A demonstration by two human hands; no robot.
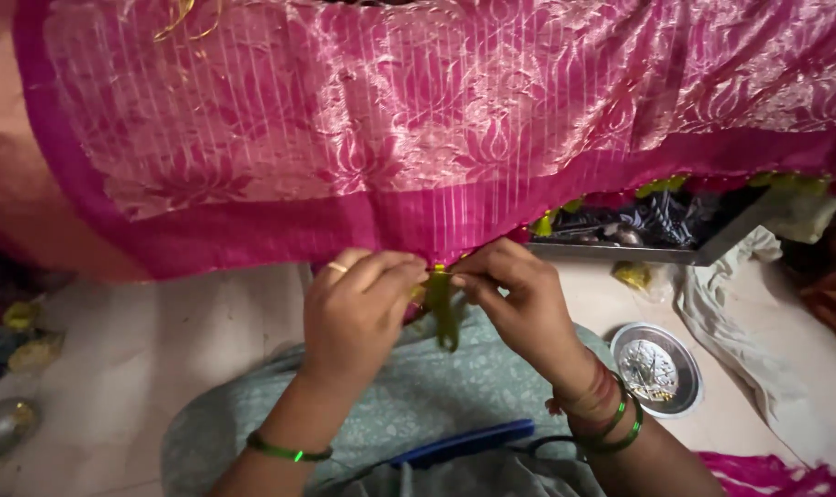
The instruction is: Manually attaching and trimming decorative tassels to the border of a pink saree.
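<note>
Both hands, left (358,308) and right (514,299), I'm pinching a green tassel (442,308) at the sari hem (252,235); bare floor (160,340) below; steel dish (658,369) holding small bits.

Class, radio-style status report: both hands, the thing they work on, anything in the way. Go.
Left hand and right hand both pinched on green tassel at pink cloth hem. Blue comb on lap, steel plate right. Nothing blocking.

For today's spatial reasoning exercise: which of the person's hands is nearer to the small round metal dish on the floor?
Right. The right hand pinches the green tassel at the pink fabric's edge, up and left of the metal dish. The left hand is farther left, beyond the tassel.
</note>
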